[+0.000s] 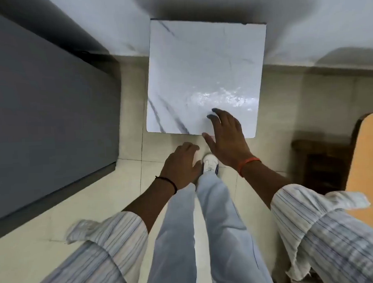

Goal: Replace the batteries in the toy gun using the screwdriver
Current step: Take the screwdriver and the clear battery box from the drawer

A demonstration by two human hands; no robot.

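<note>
Toy gun unseen; right hand [226, 137] open.

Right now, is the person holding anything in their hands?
No, nothing is held. The right hand is spread open above the near edge of the white marble table, and the left hand hangs loosely curled and empty.
</note>
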